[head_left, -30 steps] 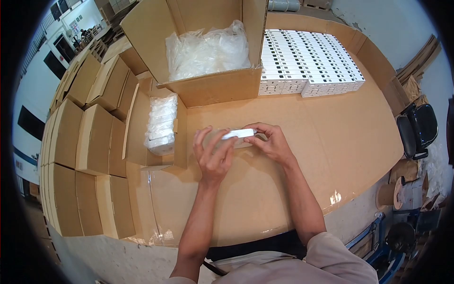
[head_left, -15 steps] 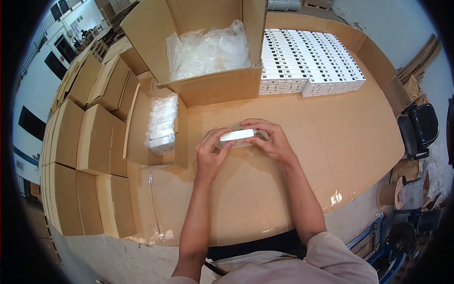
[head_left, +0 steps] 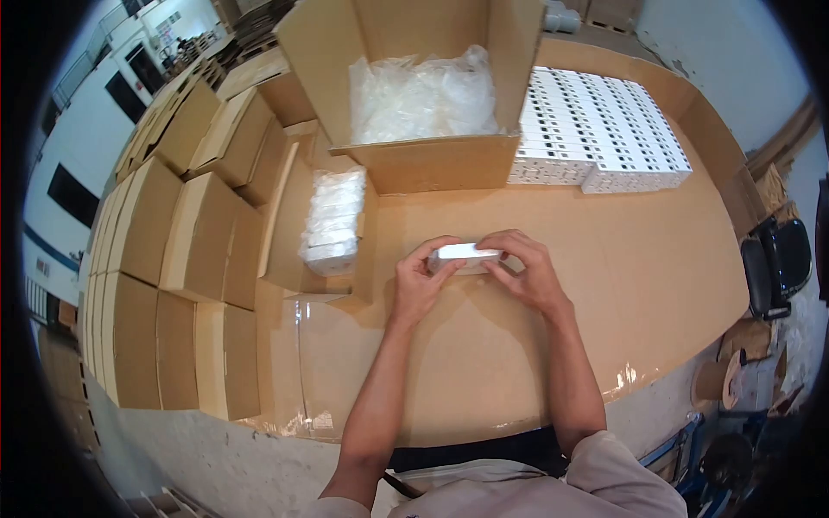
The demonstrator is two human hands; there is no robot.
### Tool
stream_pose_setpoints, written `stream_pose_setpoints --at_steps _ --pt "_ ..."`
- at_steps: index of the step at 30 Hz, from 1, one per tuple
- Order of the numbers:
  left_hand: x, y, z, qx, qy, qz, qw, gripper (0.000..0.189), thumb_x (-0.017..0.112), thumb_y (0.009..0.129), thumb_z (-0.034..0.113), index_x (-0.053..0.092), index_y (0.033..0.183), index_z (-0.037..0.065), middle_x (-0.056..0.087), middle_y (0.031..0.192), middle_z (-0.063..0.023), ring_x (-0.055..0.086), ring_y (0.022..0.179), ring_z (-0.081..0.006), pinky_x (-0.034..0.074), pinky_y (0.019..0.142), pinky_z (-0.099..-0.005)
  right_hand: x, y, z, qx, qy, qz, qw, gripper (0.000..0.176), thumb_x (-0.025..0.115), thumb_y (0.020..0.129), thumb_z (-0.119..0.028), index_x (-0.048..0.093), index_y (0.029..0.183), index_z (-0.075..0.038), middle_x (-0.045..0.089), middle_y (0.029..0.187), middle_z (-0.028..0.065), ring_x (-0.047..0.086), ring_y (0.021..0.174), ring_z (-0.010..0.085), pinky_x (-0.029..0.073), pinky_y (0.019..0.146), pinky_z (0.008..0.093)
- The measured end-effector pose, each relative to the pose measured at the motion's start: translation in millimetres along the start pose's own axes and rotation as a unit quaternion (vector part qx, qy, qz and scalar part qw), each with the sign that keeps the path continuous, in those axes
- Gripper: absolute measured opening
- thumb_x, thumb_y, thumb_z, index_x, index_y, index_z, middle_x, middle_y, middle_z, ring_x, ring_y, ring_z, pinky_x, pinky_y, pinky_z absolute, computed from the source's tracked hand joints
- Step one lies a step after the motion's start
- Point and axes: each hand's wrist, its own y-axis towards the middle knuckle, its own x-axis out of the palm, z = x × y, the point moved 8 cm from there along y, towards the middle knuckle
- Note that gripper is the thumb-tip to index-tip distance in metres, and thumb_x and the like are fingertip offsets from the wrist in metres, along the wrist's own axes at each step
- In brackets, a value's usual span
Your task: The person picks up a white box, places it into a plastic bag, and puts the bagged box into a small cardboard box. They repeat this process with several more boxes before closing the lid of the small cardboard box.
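A small white box-shaped item (head_left: pixel 468 252) is held over the table in front of me, with what looks like clear plastic around it. My left hand (head_left: pixel 423 281) grips its left end, thumb on the near side and fingers behind. At the right end, my right hand (head_left: pixel 527 272) closes on it in the same way, its fingertips on the top edge. To the left, an open cardboard carton (head_left: pixel 367 272) contains a row of several white items wrapped in clear plastic (head_left: pixel 332 224).
Beyond my hands stands a large open cardboard box (head_left: pixel 432 168) with clear plastic bags (head_left: pixel 423 95) inside. Stacked white boxes (head_left: pixel 604 129) with dark squares fill the back right. Several brown cartons (head_left: pixel 134 337) line the left. A black chair (head_left: pixel 777 263) stands right of the cardboard-covered table (head_left: pixel 639 285).
The whole view has shifted, so the table and boxes appear farther right. Both hands keep hold of the white item, and the right fingertips now lie over its top edge.
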Motion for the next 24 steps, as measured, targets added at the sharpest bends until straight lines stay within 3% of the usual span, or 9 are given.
stream_pose_setpoints --at_steps 6,9,12,15,18,21,24 --pt "-4 2 -4 0.057 0.033 0.012 0.998 0.032 0.078 0.092 0.005 0.069 0.123 0.002 0.071 0.111 -0.0045 0.065 0.1 -0.0096 0.054 0.083 -0.0253 -1 3 -5 0.004 -0.014 -0.016 1.0 0.033 0.075 0.082 0.008 0.074 0.112 -0.005 0.074 0.108 0.0126 0.071 0.094 0.0272 0.06 0.077 0.0347" --pt "-5 1 -5 0.047 0.052 0.012 0.997 0.046 0.079 0.091 0.008 0.063 0.134 0.004 0.072 0.108 -0.0059 0.065 0.099 -0.0116 0.054 0.084 -0.0282 0 4 -3 0.019 -0.009 -0.018 1.0 0.034 0.074 0.082 0.008 0.075 0.114 -0.005 0.074 0.109 0.0121 0.072 0.094 0.0266 0.061 0.079 0.0339" --pt "-7 -9 4 0.016 0.079 0.024 0.996 0.071 0.08 0.089 0.007 0.045 0.151 0.002 0.065 0.129 -0.0097 0.062 0.116 -0.0181 0.051 0.099 -0.0339 2 5 1 0.036 0.021 0.002 0.999 0.035 0.074 0.083 0.008 0.075 0.115 -0.005 0.075 0.111 0.0115 0.072 0.095 0.0245 0.061 0.08 0.0332" --pt "-13 -35 16 0.145 0.16 0.106 0.971 0.09 0.084 0.085 0.012 0.031 0.158 0.004 0.053 0.145 -0.0179 0.055 0.131 -0.0308 0.044 0.11 -0.0424 -2 10 10 0.064 0.067 0.025 0.995 0.033 0.074 0.084 0.009 0.075 0.115 -0.003 0.074 0.113 0.0116 0.072 0.098 0.0213 0.061 0.082 0.0319" --pt "-20 -77 26 0.055 0.262 0.081 0.96 0.091 0.083 0.084 0.016 0.031 0.158 0.004 0.039 0.157 -0.0242 0.04 0.144 -0.0408 0.034 0.118 -0.0483 -1 17 9 0.075 0.144 0.066 0.984 0.031 0.074 0.085 0.01 0.074 0.115 0.0 0.073 0.116 0.0126 0.07 0.102 0.0191 0.061 0.083 0.03" --pt "-24 -121 26 0.068 0.394 0.02 0.916 0.081 0.078 0.088 0.023 0.037 0.155 0.003 0.04 0.157 -0.0229 0.037 0.146 -0.0418 0.033 0.119 -0.0495 16 29 -12 0.049 0.209 0.089 0.973 0.032 0.073 0.086 0.011 0.072 0.117 0.002 0.071 0.119 0.0132 0.069 0.105 0.0182 0.061 0.084 0.0284" --pt "-22 -156 34 0.047 0.527 -0.045 0.847 0.069 0.072 0.092 0.031 0.046 0.151 0.006 0.041 0.159 -0.0158 0.034 0.148 -0.0386 0.031 0.12 -0.0514 47 40 -34 0.02 0.277 0.096 0.956 0.034 0.072 0.087 0.013 0.069 0.12 0.004 0.068 0.121 0.0135 0.067 0.108 0.0177 0.061 0.085 0.0273"
